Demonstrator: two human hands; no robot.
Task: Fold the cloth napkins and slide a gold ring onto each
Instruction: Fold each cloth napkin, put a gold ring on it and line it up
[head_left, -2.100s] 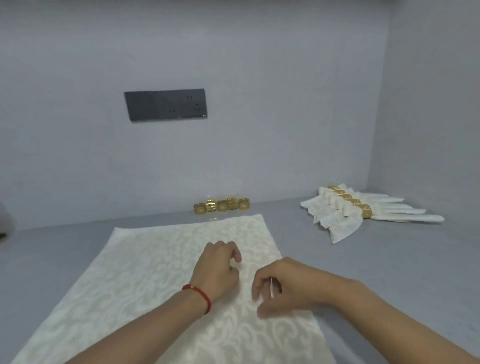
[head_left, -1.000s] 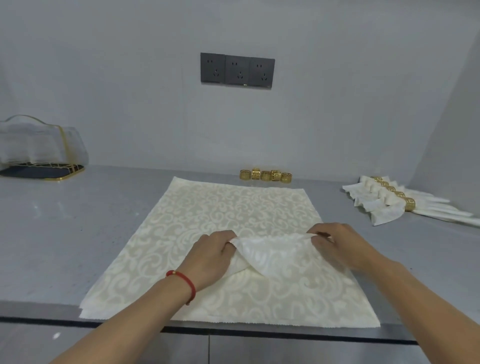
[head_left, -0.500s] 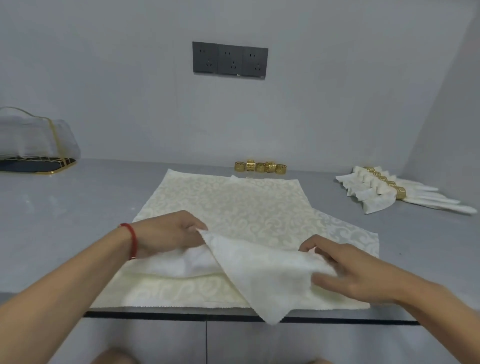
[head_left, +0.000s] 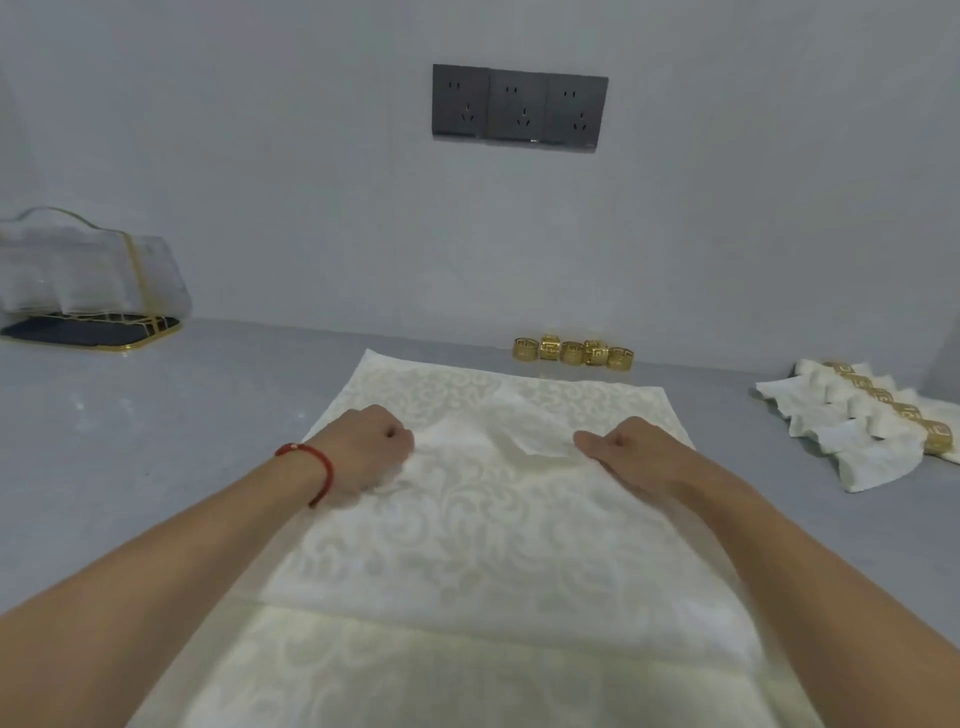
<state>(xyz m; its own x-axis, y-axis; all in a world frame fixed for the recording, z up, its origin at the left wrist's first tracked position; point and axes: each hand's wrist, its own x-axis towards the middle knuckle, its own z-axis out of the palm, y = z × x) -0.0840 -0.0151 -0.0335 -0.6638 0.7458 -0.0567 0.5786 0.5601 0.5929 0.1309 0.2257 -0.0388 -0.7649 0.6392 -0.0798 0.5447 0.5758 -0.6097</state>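
A cream patterned cloth napkin (head_left: 483, 545) lies spread on the grey counter, with a folded layer drawn away from me over its middle. My left hand (head_left: 366, 449), with a red cord at the wrist, grips the folded edge on the left. My right hand (head_left: 631, 457) pinches the same edge on the right. Several gold rings (head_left: 574, 354) stand in a row by the back wall, beyond the napkin.
A pile of folded napkins with gold rings (head_left: 872, 428) lies at the right by the side wall. A clear cover on a dark gold-rimmed tray (head_left: 88, 283) sits at the far left. A socket panel (head_left: 519, 106) is on the wall.
Both hands have carried the lifted napkin fold from the near edge toward the back and laid it down over the middle. The view has tilted down and closer.
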